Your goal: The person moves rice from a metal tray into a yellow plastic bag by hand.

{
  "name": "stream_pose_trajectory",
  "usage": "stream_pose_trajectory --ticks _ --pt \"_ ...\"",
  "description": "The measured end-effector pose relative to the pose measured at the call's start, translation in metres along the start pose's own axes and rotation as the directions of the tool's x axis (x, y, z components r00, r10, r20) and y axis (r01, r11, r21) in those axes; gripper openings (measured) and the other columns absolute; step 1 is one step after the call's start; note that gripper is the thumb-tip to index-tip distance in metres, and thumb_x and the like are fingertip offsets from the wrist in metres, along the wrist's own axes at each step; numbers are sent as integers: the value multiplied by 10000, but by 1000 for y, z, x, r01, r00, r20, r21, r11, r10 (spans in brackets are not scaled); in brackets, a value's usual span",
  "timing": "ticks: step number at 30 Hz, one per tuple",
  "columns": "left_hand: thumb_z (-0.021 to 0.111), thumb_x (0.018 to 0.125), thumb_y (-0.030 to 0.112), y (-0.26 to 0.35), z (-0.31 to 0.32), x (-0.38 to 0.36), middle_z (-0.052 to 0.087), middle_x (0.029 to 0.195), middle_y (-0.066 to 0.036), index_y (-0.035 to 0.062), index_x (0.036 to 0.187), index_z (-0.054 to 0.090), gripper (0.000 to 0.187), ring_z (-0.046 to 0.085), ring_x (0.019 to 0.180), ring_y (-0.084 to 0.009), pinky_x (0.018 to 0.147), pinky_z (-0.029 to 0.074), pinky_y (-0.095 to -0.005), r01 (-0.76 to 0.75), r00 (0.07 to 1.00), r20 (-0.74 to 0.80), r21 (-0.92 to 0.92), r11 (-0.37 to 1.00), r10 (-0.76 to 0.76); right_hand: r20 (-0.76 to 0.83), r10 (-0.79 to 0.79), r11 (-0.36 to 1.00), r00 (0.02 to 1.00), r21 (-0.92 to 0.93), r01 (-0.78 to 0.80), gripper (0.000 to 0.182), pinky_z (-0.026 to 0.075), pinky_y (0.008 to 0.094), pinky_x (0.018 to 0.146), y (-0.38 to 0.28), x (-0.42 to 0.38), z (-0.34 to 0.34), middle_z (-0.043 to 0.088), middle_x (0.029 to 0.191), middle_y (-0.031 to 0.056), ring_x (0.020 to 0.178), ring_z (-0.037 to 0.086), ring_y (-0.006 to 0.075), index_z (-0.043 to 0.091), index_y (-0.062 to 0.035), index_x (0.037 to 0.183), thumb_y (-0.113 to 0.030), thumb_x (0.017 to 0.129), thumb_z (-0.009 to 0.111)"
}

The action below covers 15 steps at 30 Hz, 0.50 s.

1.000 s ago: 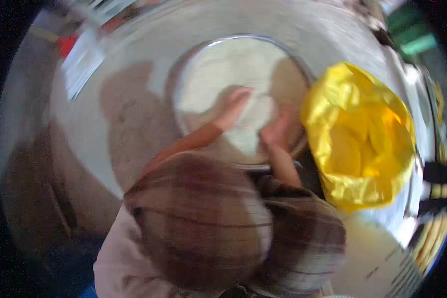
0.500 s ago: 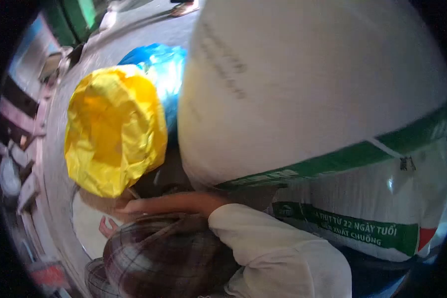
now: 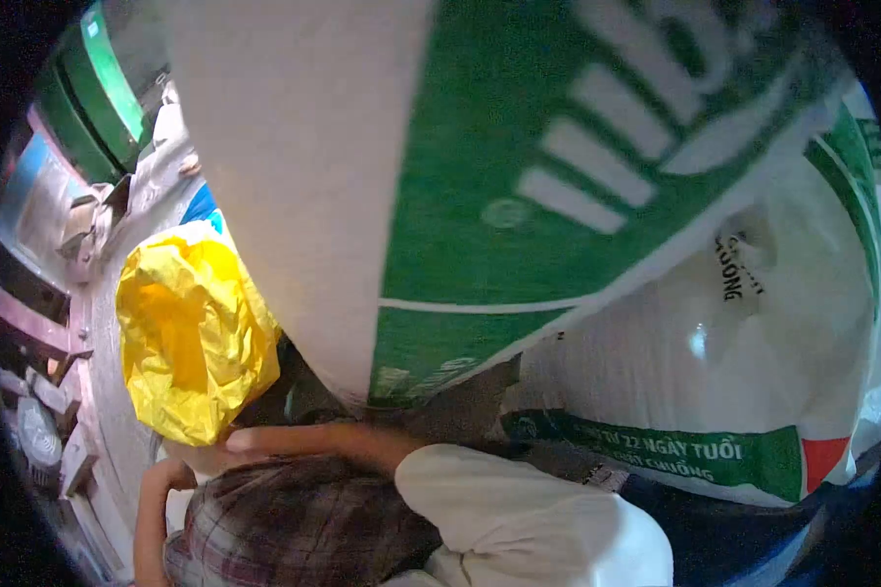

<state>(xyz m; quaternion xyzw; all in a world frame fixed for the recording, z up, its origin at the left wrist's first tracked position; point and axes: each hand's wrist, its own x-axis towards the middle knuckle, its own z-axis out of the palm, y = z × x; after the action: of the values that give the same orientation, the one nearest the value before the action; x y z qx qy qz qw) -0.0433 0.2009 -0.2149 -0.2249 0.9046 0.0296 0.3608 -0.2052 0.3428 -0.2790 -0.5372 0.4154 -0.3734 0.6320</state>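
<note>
A yellow plastic bag [image 3: 245, 367] stands with its mouth open at the left. Just below its lower edge, my right hand [image 3: 248, 440] reaches in from the right. Its thumb side shows and the fingers look curled, but anything in its grasp is hidden. My left hand [image 3: 178, 474] is bent at the wrist close to the right one, its fingers out of sight. Under the hands a pale surface shows in part. My plaid-clad legs [image 3: 294, 523] are below the right forearm.
A big white and green printed sack [image 3: 294, 196] looms very close above my arm. Another printed sack [image 3: 636, 391] lies at the right. Behind the yellow bag, part of a blue bag [image 3: 201, 205] shows. Machine parts or fittings [image 3: 39, 430] line the left side.
The view has shifted; the near sack now covers more of it and hides most of the blue bag. My left fingers, spread before, are hidden, and the left forearm now shows.
</note>
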Motion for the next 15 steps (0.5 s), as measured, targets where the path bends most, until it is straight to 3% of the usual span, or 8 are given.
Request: stream_pose_trajectory --ticks 4,5,7,11,15 --pt "551 675 294 24 -17 23 578 641 -131 46 711 604 256 562 600 -253 593 447 -296 -62 998 -3 -12 998 62 -73 2 995 997 100 5 228 363 273 716 12 -8 7 528 873 76 774 485 154 525 -50 917 -181 762 420" --pt "551 675 293 7 -15 31 578 641 -131 46 710 604 256 562 600 -252 593 447 -295 -75 997 5 -11 997 75 -91 -1 991 996 132 13 227 363 274 716 6 -167 14 529 872 75 773 485 154 526 -49 915 -179 762 421" --pt "550 675 292 -12 -5 34 578 643 -131 45 709 604 255 562 601 -252 593 447 -295 -89 996 19 -22 996 89 -109 -5 981 994 193 26 224 363 276 717 3 -167 15 531 869 74 772 486 154 528 -48 913 -176 763 421" --pt "549 676 290 72 -56 30 578 647 -131 44 707 604 254 563 603 -250 593 447 -293 -121 991 54 -33 992 122 -157 -18 947 987 315 67 219 362 280 720 3 -128 19 534 862 72 769 486 153 533 -46 909 -169 765 422" --pt "548 677 289 112 -79 -3 578 650 -131 43 706 604 254 564 605 -248 593 447 -292 -106 988 107 -33 994 109 -176 -64 887 982 442 137 214 361 284 722 -15 -117 12 537 856 69 766 487 152 537 -44 905 -163 767 424"
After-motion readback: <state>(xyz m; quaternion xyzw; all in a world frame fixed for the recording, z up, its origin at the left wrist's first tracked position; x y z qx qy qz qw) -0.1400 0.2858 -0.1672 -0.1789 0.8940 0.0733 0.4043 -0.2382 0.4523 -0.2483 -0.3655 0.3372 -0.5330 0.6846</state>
